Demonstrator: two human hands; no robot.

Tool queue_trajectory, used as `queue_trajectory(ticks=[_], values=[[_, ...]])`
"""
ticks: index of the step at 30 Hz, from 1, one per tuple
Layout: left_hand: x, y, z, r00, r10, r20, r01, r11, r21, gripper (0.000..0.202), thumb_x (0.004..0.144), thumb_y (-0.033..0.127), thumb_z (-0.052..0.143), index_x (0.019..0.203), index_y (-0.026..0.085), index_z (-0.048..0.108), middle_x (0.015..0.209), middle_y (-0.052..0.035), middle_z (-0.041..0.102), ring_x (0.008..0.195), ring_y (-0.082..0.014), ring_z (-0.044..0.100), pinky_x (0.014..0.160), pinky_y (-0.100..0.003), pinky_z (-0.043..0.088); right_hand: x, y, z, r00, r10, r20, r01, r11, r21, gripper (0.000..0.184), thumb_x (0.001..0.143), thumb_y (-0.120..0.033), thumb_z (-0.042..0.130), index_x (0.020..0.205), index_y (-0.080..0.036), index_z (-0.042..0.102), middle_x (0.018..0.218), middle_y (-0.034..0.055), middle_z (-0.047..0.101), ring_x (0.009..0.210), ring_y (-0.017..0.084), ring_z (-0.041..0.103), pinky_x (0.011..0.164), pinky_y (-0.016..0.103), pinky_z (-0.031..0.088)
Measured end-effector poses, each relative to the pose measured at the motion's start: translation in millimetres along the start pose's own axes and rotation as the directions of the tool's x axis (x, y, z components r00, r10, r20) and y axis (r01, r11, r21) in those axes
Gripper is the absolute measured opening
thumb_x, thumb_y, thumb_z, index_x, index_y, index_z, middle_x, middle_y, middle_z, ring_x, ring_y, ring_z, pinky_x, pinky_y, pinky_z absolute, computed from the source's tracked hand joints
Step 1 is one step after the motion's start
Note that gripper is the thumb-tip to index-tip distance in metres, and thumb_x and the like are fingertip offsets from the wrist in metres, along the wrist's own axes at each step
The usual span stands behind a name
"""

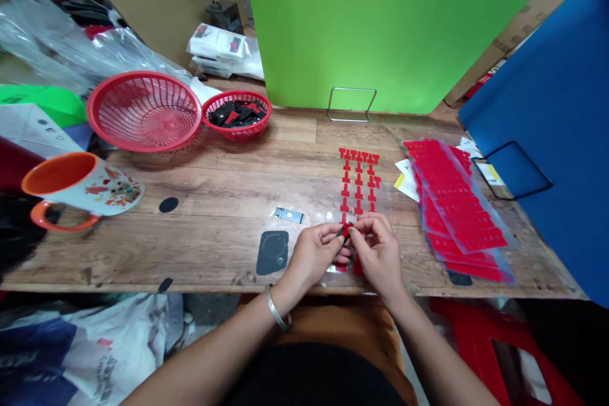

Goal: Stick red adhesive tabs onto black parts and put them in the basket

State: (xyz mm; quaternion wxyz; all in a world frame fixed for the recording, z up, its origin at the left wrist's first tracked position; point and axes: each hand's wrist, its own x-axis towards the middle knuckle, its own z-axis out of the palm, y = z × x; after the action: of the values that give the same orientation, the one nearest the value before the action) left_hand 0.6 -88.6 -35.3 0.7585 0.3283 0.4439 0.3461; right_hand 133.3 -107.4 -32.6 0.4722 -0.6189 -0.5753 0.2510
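Note:
My left hand [323, 246] pinches a small black piece [340, 232] near the table's front edge. A bit of red [347, 229] lies against that piece, and the fingertips of my right hand [379, 246] close on it. The fingers cover most of both parts. Just beyond and under my hands lies a clear sheet with rows of small red T-shaped stickers [358, 183]. To the left of my hands are a dark rounded-square patch [273, 252] and a small grey-blue strip [288, 215], both flat on the wooden table [209, 235].
A red basket [238, 134] of black and red pieces stands at the back beside a larger red basket [143, 111]. A mug [95, 187] lies tipped at left. Red sticker sheets [459, 203] are piled at right. Green [380, 25] and blue [547, 108] boards enclose the table.

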Motion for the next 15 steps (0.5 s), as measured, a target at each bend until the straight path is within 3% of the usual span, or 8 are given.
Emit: queue_trajectory(ticks=[15], values=[[-1.0, -0.7, 2.8, 1.000, 0.005, -0.013, -0.004, 0.999, 0.035, 0.031, 0.074, 0.023, 0.067, 0.101, 0.008, 0.065, 0.075, -0.0069, 0.070, 0.062, -0.0146, 0.066, 0.058, -0.023, 0.054, 2.5, 4.0, 0.9, 0.973, 0.216, 0.079, -0.227, 0.958, 0.174, 0.012, 0.078, -0.029, 0.064, 0.074, -0.020, 0.057, 0.070, -0.0007, 0.058, 0.062, 0.014, 0.055, 0.058, 0.026, 0.044]])
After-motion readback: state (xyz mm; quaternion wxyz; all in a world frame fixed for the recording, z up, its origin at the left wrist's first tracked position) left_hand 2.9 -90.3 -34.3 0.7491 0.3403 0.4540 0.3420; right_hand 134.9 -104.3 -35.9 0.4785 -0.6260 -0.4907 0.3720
